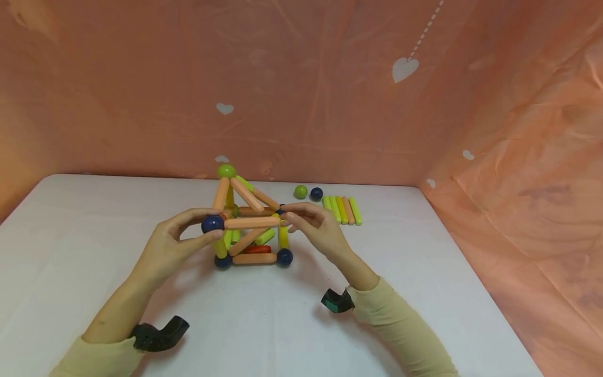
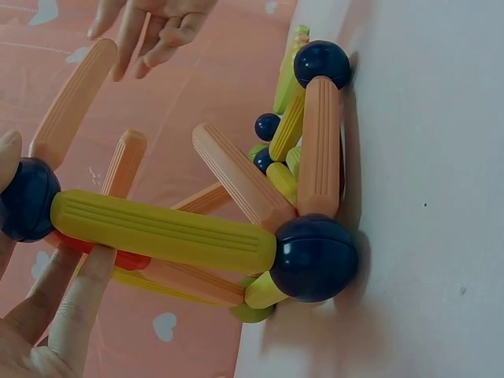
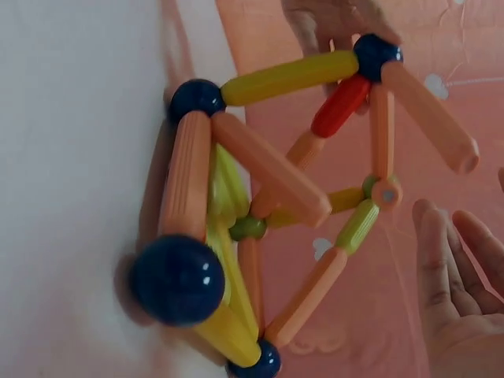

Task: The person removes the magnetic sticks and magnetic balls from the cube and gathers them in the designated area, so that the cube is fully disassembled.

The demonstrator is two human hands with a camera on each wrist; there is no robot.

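Note:
My left hand (image 1: 162,251) holds a dark blue ball (image 1: 212,224) at the upper left corner of a stick-and-ball frame, thumb and fingers around it. From that ball an orange stick (image 1: 252,223) reaches right; its far end carries no ball in the right wrist view. Beside that end is my right hand (image 1: 325,235), fingers relaxed, apart from the stick in the right wrist view. A yellow stick (image 2: 165,230) joins the held ball to a lower blue ball (image 2: 316,258). The frame's top is a green ball (image 1: 226,170). Another orange stick (image 3: 272,169) slants up from a lower ball with its end free.
Behind the frame to the right lie a loose green ball (image 1: 300,191) and a dark blue ball (image 1: 316,193). Several green, yellow and orange sticks (image 1: 344,210) lie side by side near them. A pink cloth (image 1: 301,94) with white hearts hangs behind the white table (image 1: 264,324).

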